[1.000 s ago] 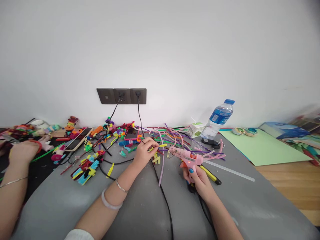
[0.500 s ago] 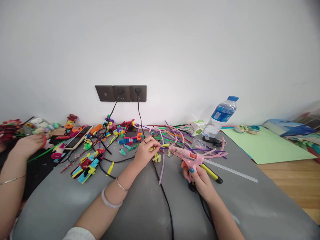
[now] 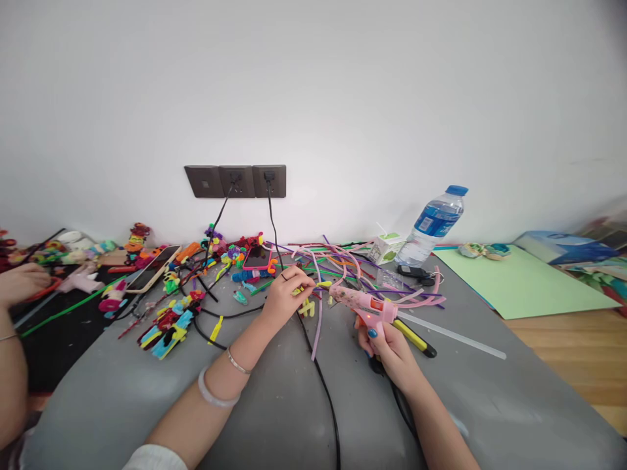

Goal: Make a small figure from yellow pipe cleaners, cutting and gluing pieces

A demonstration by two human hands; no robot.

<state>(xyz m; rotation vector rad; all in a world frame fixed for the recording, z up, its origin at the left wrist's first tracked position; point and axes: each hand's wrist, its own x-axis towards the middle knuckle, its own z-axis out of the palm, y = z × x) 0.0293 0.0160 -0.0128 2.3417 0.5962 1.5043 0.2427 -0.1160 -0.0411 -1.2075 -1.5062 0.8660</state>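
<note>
A short, fuzzy yellow strip (image 3: 323, 285) was pinched between the thumb and fingertips of the left hand (image 3: 288, 294), which was held above the smooth grey tabletop (image 3: 274, 405). By the right hand (image 3: 389, 349), a pink plastic glue gun (image 3: 365, 304) was gripped around its handle, with the fingers curled about the trigger side and the thumb laid along the near side. The nozzle was pointed leftward at the free end of the strip; whether the two were touching could not be told. A long, translucent glue stick (image 3: 455, 335) was seen jutting from the rear of the gun, and a small orange light was lit on its body.

Just behind the right hand, a yellow-and-black handled tool (image 3: 416, 339) was partly hidden. Beyond the gun, loose pink fuzzy stems (image 3: 316, 333) and others in purple and green were strewn in a tangle. At their right, a white-and-green drink carton (image 3: 385, 249) was placed beside a clear plastic bottle with a blue label (image 3: 431, 225), which was seen tilted. To the left of the left forearm, a multicoloured fuzzy figure (image 3: 169, 326) was laid flat. At the far left, an orange-red loop (image 3: 46, 289) was held by a co-worker's hand (image 3: 22, 284).
</note>
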